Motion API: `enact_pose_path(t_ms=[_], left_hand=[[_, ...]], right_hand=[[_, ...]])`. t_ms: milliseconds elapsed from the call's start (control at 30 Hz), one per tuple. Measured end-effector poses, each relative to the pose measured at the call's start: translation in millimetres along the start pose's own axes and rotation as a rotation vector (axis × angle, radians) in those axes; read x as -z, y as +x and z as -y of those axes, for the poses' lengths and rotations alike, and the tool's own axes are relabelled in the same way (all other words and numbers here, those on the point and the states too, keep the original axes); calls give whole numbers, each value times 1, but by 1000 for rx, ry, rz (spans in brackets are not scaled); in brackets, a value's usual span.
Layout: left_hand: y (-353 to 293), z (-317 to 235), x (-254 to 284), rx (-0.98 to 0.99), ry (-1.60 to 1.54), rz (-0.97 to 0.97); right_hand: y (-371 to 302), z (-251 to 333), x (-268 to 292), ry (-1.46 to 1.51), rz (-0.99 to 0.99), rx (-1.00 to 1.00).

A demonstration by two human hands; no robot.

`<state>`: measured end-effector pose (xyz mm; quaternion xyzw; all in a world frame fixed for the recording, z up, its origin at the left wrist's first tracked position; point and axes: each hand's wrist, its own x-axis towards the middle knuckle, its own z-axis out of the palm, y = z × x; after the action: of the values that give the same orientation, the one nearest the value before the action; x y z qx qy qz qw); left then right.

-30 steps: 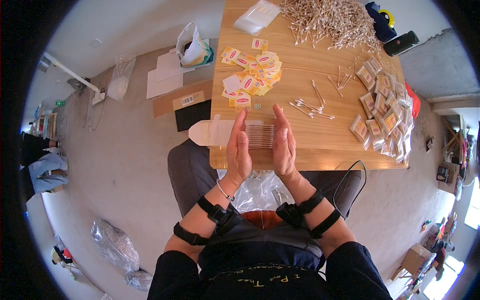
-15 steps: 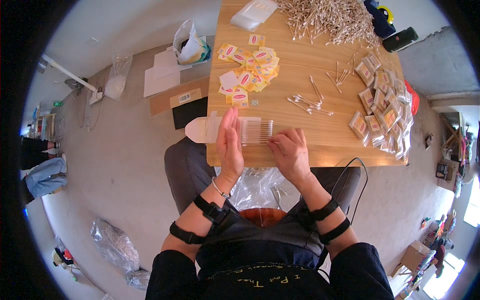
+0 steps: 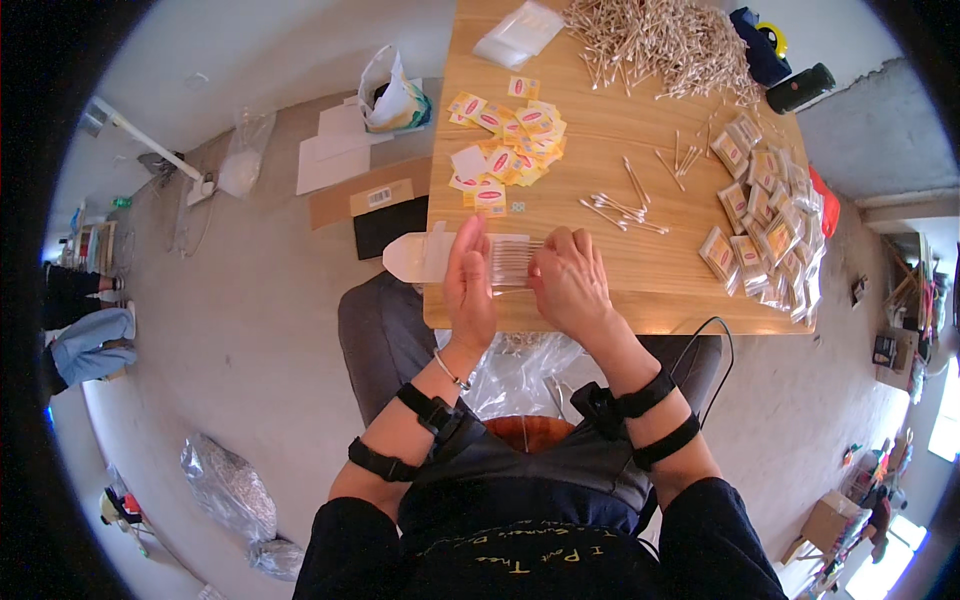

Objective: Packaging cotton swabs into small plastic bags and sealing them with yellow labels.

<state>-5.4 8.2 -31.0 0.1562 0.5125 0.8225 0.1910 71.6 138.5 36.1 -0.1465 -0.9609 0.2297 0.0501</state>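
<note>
My left hand (image 3: 468,285) stands on its edge over a clear plastic bag (image 3: 409,258) with an open flap, fingers stretched out. Just right of it lies a neat row of cotton swabs (image 3: 510,262), side by side near the table's front edge. My right hand (image 3: 570,277) has its fingers bent and closed over the right ends of this row, hiding them. One swab at the near side of the row lies slightly apart. Beyond my hands is a heap of yellow and white printed cards (image 3: 515,145).
Loose cotton swabs (image 3: 622,210) lie on the wooden table (image 3: 600,110), with a large pile of swabs (image 3: 665,50) at the back. Filled swab packets (image 3: 765,220) crowd the right side. Empty clear bags (image 3: 518,32) lie at the back left. A black cable (image 3: 731,365) loops past the front edge.
My right hand has moved slightly left and away from me, now covering the swabs' right ends. My left hand stays upright beside the row. The whole view has shifted slightly.
</note>
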Motion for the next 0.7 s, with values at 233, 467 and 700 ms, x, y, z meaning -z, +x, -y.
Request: enact_pose_path(t_ms=[233, 467, 700], left_hand=[[4, -4, -1, 120, -297, -82], [0, -22, -16, -27, 217, -30], [-27, -79, -44, -6, 620, 295]], right_hand=[[0, -7, 0, -3, -58, 77], [-11, -19, 11, 963, -173, -349], [-38, 6, 38, 1930, -174, -379]])
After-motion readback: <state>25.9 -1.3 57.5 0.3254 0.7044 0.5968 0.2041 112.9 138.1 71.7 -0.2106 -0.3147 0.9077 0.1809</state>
